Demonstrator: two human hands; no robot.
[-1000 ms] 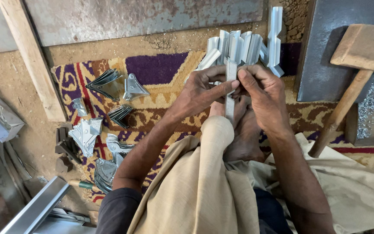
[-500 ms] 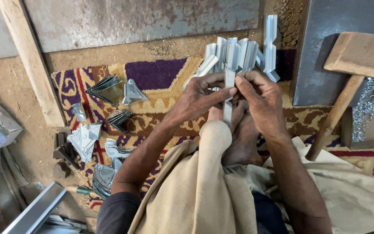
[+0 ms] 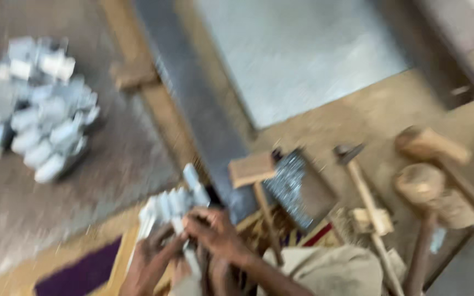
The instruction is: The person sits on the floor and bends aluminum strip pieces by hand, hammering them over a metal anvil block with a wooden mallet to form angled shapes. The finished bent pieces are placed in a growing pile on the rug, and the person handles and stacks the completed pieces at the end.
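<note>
Blurred view. Both hands, left hand (image 3: 152,257) and right hand (image 3: 215,235), fingers closed on fanned bundle of folded silver sheet-metal strips (image 3: 171,208), low centre-left. Finished-looking pile of similar silver pieces (image 3: 34,104) far left on floor; bundle unfinished, in hand.

Floor workshop: wooden mallets (image 3: 432,164), sheet metal (image 3: 297,55), hammer (image 3: 357,175).

Wooden mallets (image 3: 434,164) crowding right; open floor (image 3: 45,219) left
</note>
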